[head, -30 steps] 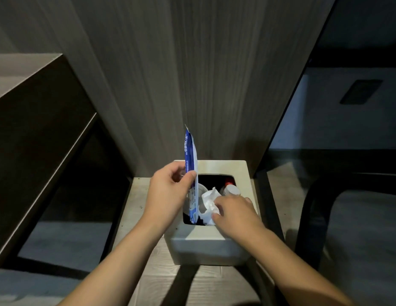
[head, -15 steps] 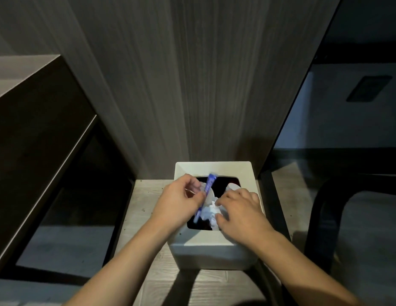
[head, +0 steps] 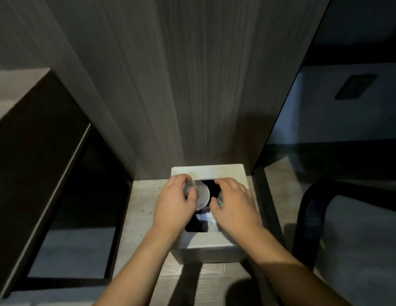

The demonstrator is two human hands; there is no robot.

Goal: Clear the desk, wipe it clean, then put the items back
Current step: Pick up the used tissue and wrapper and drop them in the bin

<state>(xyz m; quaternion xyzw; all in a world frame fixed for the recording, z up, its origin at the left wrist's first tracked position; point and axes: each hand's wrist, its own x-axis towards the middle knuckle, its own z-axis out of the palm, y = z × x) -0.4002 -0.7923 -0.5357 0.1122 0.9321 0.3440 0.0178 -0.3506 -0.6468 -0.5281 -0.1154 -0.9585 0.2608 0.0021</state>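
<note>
A white square bin [head: 214,171] stands on the floor against a wood panel, its dark opening on top. My left hand [head: 174,205] is over the opening's left side, thumb and fingers closed on a round clear plastic cup [head: 201,196]. Over the right side, my right hand [head: 235,207] is curled, fingertips against a small green-marked item [head: 219,200]; whether it grips it is unclear. Crumpled white tissue [head: 207,217] lies inside the bin between my hands. The blue packet is out of sight.
A dark desk or shelf edge [head: 60,180] slants down the left. A black chair frame [head: 312,208] curves at the right, close to the bin. The pale wooden floor [head: 144,208] shows around the bin.
The blue packet my left hand held upright tipped into the bin and vanished. My left hand now grips a clear cup. My right hand left the tissue and shifted toward the opening's right side.
</note>
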